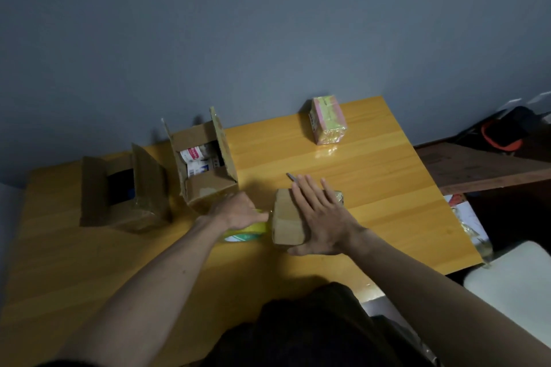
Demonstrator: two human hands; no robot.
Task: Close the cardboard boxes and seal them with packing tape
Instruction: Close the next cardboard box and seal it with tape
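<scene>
1. In the lower middle of the frame a small closed box (pixel 287 220) lies on the wooden surface (pixel 387 188); its flaps are down; whether tape already runs over the seam I cannot tell, though a glossy patch shows at its far end.
2. The right hand (pixel 320 214) lies flat over that box, fingers straight and spread, pressing it down and curling round nothing; its grip is wide and flat.
3. The left hand (pixel 238 211), just left of the box, has its fingers curled over a roll of yellow packing tape (pixel 247 232) that stands against the box's left end; the grip holds the roll; a strip seems to be going onto the box, so I judge this one to be mid-seal.
4. At upper centre a pink and yellow box (pixel 328 120) stands well apart, glossy as if wrapped in tape; it looks finished.
5. Left of centre an open box (pixel 205 164) shows packets inside, its flaps upright; at far left a second open box (pixel 125 191) also gapes; both are left to close and seal.
6. A thin grey metal tool (pixel 292 177), perhaps a blade, lies just beyond the right fingertips; by my judgement the task is near half done.
</scene>
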